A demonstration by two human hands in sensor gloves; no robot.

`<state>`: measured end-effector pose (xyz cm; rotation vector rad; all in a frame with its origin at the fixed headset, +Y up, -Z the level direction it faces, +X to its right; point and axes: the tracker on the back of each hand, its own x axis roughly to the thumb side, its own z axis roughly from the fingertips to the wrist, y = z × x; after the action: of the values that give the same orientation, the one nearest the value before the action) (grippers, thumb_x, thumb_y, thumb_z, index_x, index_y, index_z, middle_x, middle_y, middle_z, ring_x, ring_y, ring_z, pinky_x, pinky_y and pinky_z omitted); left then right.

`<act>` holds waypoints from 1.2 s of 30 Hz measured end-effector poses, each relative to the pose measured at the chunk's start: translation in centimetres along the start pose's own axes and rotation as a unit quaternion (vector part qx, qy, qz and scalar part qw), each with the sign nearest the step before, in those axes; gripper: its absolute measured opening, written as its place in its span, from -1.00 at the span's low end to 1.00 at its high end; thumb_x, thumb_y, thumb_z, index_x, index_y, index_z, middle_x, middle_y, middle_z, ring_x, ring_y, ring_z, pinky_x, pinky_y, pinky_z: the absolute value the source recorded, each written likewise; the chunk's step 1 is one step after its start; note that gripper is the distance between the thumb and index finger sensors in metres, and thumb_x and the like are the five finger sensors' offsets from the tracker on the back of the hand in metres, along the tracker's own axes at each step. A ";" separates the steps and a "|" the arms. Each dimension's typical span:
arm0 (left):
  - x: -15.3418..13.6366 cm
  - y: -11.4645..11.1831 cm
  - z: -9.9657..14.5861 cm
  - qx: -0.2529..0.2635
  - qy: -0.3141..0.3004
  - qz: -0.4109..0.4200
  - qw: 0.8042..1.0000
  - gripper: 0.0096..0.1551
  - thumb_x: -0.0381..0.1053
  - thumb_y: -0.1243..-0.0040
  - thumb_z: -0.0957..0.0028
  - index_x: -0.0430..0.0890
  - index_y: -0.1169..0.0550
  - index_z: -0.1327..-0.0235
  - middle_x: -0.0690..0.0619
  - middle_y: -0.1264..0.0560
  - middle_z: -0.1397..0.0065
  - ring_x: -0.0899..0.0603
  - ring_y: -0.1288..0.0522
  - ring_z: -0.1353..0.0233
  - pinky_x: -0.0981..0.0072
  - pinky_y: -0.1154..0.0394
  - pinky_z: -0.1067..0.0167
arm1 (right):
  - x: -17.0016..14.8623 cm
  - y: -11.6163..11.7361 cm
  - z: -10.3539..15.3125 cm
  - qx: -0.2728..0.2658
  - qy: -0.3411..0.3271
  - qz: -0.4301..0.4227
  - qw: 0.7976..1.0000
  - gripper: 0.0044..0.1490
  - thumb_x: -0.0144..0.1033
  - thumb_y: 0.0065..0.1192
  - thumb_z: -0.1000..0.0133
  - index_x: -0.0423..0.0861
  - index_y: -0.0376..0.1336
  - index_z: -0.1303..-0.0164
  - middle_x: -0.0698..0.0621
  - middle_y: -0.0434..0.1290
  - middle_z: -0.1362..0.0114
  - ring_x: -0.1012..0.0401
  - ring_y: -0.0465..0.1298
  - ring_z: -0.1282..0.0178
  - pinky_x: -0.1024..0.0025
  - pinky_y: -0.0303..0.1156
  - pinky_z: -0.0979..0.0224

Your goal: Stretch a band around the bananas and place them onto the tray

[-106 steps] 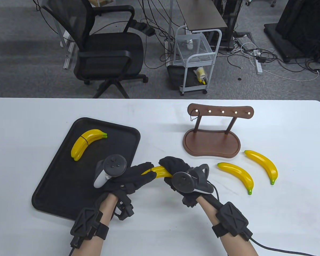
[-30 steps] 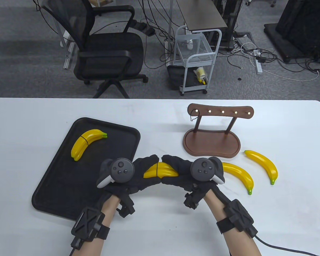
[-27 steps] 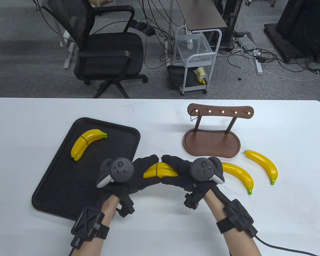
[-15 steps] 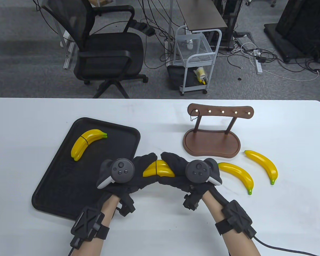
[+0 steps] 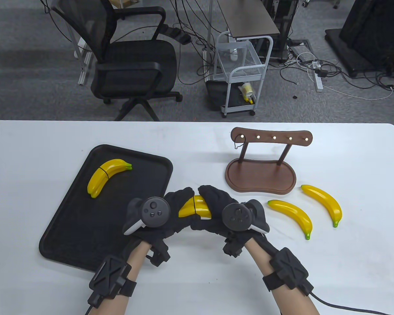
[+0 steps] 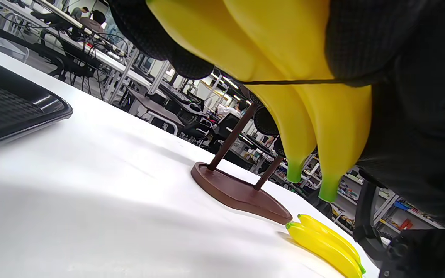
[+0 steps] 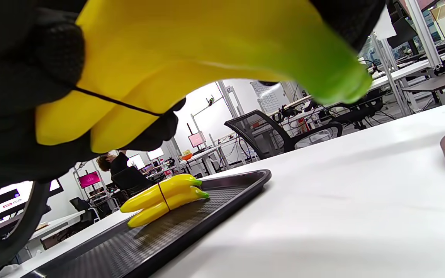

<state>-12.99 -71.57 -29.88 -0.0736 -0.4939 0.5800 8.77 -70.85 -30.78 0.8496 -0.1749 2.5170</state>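
Note:
Both hands hold a pair of yellow bananas point(image 5: 194, 210) above the table, just right of the black tray point(image 5: 69, 229). A thin black band point(image 6: 284, 82) runs round the pair's middle. My left hand point(image 5: 175, 210) grips the left end, my right hand point(image 5: 213, 206) curls over the right end. The wrist views show the pair point(image 7: 160, 50) close up, green tips point(image 6: 326, 191) pointing away. Another banded pair point(image 5: 105, 175) lies on the tray's far part point(image 7: 164, 197). Two loose bananas point(image 5: 292, 216) point(image 5: 325, 203) lie on the table at the right.
A brown wooden hook stand point(image 5: 261, 172) stands right of centre, a band hanging from its left peg point(image 5: 239, 141). An office chair point(image 5: 128, 65) and a white cart point(image 5: 241, 75) stand on the floor beyond the table's far edge.
Earlier the hands worked over the pair with no band showing; by a second ago the band sat round its middle. Since then both hands have carried the pair slightly left toward the tray.

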 end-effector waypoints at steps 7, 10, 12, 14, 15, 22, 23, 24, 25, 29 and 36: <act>-0.3 0.1 -0.1 -0.008 -0.007 0.023 1.000 -0.02 0.37 -0.26 -0.13 -0.04 -0.21 -0.69 -0.05 -0.33 -0.72 -0.28 -0.40 -0.60 -0.15 -0.28 -0.59 | -0.4 -0.3 0.1 -0.011 -0.006 -0.035 0.999 0.31 0.51 0.12 0.02 -0.28 0.08 -0.65 -0.29 0.29 -0.62 -0.24 0.44 -0.43 -0.20 0.42 -0.34; -0.5 0.2 -0.1 -0.012 -0.009 0.036 0.999 0.00 0.36 -0.28 -0.12 -0.06 -0.21 -0.70 -0.06 -0.33 -0.72 -0.28 -0.39 -0.60 -0.15 -0.27 -0.59 | -0.7 -0.5 0.1 -0.011 -0.009 -0.057 0.998 0.25 0.43 0.19 0.03 -0.25 0.11 -0.64 -0.27 0.32 -0.61 -0.21 0.46 -0.41 -0.17 0.43 -0.33; -0.5 0.2 -0.1 -0.012 -0.010 0.034 0.999 0.00 0.36 -0.28 -0.11 -0.06 -0.21 -0.70 -0.05 -0.33 -0.72 -0.28 -0.39 -0.60 -0.15 -0.27 -0.59 | -0.9 -0.7 0.0 -0.005 -0.012 -0.062 0.998 0.22 0.38 0.22 0.02 -0.25 0.12 -0.63 -0.27 0.33 -0.61 -0.20 0.47 -0.41 -0.16 0.44 -0.33; -0.5 0.3 -0.1 -0.012 -0.012 0.036 0.999 0.01 0.37 -0.29 -0.10 -0.07 -0.21 -0.69 -0.06 -0.32 -0.72 -0.28 -0.39 -0.61 -0.15 -0.27 -0.60 | -1.1 -0.8 0.0 -0.002 -0.016 -0.073 0.997 0.18 0.34 0.24 0.00 -0.24 0.13 -0.63 -0.25 0.33 -0.61 -0.18 0.48 -0.41 -0.13 0.46 -0.33; -0.5 0.3 -0.1 -0.012 -0.012 0.036 0.999 0.02 0.37 -0.29 -0.09 -0.07 -0.21 -0.69 -0.06 -0.33 -0.72 -0.28 -0.39 -0.61 -0.15 -0.26 -0.60 | -1.1 -0.9 0.0 0.003 -0.015 -0.080 0.997 0.16 0.31 0.24 -0.02 -0.25 0.12 -0.63 -0.26 0.33 -0.61 -0.18 0.48 -0.42 -0.13 0.46 -0.34; -0.5 0.3 -0.1 -0.013 -0.010 0.018 1.000 0.01 0.38 -0.30 -0.09 -0.06 -0.23 -0.68 -0.04 -0.34 -0.71 -0.27 -0.40 -0.60 -0.14 -0.28 -0.59 | -2.0 -0.5 0.0 0.017 -0.009 -0.108 0.994 0.08 0.24 0.26 -0.07 -0.21 0.10 -0.65 -0.22 0.31 -0.63 -0.17 0.45 -0.46 -0.10 0.46 -0.37; -0.6 0.3 -0.1 -0.013 -0.010 0.018 1.000 0.01 0.38 -0.30 -0.08 -0.06 -0.23 -0.68 -0.04 -0.35 -0.71 -0.27 -0.40 -0.60 -0.14 -0.28 -0.59 | -2.0 -0.5 0.0 0.018 -0.009 -0.108 0.994 0.08 0.24 0.25 -0.07 -0.20 0.10 -0.65 -0.22 0.30 -0.64 -0.16 0.45 -0.47 -0.10 0.46 -0.37; -0.6 0.4 0.0 -0.013 -0.008 0.020 1.000 0.01 0.38 -0.30 -0.08 -0.05 -0.23 -0.68 -0.04 -0.35 -0.71 -0.26 -0.41 -0.59 -0.13 -0.28 -0.59 | -2.0 -0.5 0.0 0.019 -0.009 -0.107 0.994 0.08 0.24 0.24 -0.08 -0.20 0.09 -0.66 -0.21 0.29 -0.64 -0.16 0.44 -0.47 -0.10 0.46 -0.37; -0.7 0.4 0.0 -0.012 -0.007 0.024 1.000 0.01 0.39 -0.30 -0.08 -0.06 -0.23 -0.68 -0.04 -0.35 -0.70 -0.26 -0.41 -0.59 -0.13 -0.29 -0.59 | -2.0 -0.4 0.0 0.018 -0.009 -0.106 0.994 0.08 0.24 0.24 -0.08 -0.18 0.08 -0.66 -0.21 0.28 -0.65 -0.16 0.44 -0.48 -0.09 0.45 -0.38; -0.8 0.7 0.0 -0.010 -0.002 0.036 0.999 0.01 0.39 -0.29 -0.08 -0.07 -0.25 -0.67 -0.05 -0.36 -0.69 -0.27 -0.43 -0.57 -0.14 -0.30 -0.57 | -2.0 -0.5 0.1 0.009 -0.007 -0.089 0.996 0.11 0.27 0.22 -0.06 -0.16 0.05 -0.67 -0.19 0.26 -0.66 -0.14 0.41 -0.53 -0.06 0.45 -0.39; -1.5 0.9 0.0 -0.008 0.033 0.093 0.995 0.01 0.41 -0.26 -0.13 -0.14 -0.27 -0.67 -0.13 -0.39 -0.66 -0.31 -0.46 -0.52 -0.19 -0.34 -0.50 | -1.4 -0.9 0.1 -0.013 -0.010 -0.042 0.999 0.12 0.23 0.28 -0.03 -0.15 0.04 -0.68 -0.17 0.24 -0.67 -0.14 0.37 -0.57 -0.06 0.42 -0.42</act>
<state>-14.50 -71.65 -30.71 -0.1548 -0.4304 0.7535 10.27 -70.65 -31.58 0.8541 -0.1732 2.4233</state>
